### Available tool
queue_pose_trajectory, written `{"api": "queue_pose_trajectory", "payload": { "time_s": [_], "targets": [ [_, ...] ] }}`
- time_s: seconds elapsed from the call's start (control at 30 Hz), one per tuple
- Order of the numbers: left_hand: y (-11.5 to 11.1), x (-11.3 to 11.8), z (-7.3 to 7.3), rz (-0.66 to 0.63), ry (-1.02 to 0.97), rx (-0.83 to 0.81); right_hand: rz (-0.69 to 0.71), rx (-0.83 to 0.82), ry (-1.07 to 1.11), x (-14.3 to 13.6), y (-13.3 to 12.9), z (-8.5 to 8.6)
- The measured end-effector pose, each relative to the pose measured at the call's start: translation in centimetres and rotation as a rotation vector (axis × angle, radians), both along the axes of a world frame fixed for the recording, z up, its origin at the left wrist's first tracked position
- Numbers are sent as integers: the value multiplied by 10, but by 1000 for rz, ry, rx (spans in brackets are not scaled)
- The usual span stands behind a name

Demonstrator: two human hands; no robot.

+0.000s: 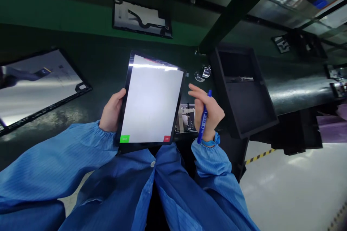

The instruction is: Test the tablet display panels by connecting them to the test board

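Note:
A tablet with a lit white screen stands tilted in front of me, a green box at its lower left corner and a red one at its lower right. My left hand grips its left edge, thumb in front and the other fingers hidden behind. To the right of the tablet is my right hand, holding a blue pen against the palm, index and middle fingers stretched toward the screen without touching it. Partly behind the tablet lies an opened device with exposed circuitry.
A black divided tray stands on the right, beside a small shiny metal counter. One display panel lies at the back with a dark flex cable; a larger panel is at left. A dark post rises behind the tray.

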State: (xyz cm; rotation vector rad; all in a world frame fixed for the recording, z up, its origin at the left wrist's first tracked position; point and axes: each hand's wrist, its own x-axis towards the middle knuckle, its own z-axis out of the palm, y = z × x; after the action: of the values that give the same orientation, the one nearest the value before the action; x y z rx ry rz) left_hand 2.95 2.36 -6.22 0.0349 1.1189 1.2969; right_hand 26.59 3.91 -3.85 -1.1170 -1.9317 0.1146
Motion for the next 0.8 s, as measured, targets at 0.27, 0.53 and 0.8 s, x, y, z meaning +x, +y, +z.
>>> {"api": "queue_pose_trajectory", "payload": {
  "time_s": [0.27,0.53,0.8],
  "targets": [
    [3,2,9,90,130,-49,-91,-144,-107,58,-7,-57],
    [0,3,10,59,227,-86,-194,-276,-233,59,-8,-69],
    [0,3,6,75,270,-83,-179,-265,-235,59,-7,-73]
  ]
}}
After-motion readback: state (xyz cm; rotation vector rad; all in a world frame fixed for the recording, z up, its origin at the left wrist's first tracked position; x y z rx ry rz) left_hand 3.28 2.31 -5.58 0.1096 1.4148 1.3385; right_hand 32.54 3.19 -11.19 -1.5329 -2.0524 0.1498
